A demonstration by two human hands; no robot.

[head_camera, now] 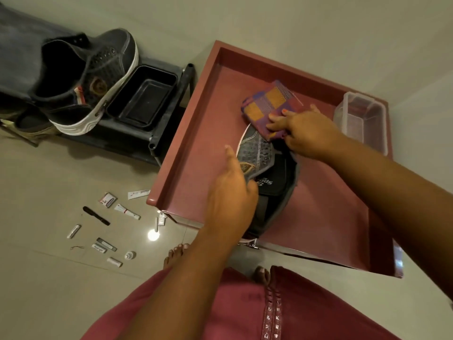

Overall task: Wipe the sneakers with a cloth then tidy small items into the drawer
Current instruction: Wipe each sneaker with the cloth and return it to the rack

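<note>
A grey sneaker [263, 153] lies on the reddish-brown cabinet top [203, 133], toe pointing away from me. My left hand [230, 192] grips its side near the opening, index finger stretched forward. My right hand [301, 131] holds a folded purple-and-orange checked cloth [267, 104] against the sneaker's toe. A second grey sneaker [93, 77] with a white sole sits on the dark rack at the left. Several small items [105, 227], tubes, a pen and packets, lie scattered on the floor.
A clear plastic box [362, 119] stands at the cabinet top's far right. A black tray [144, 94] sits on the dark shoe rack [161, 133] beside the second sneaker. My bare feet [176, 253] stand on the tiled floor below the cabinet edge.
</note>
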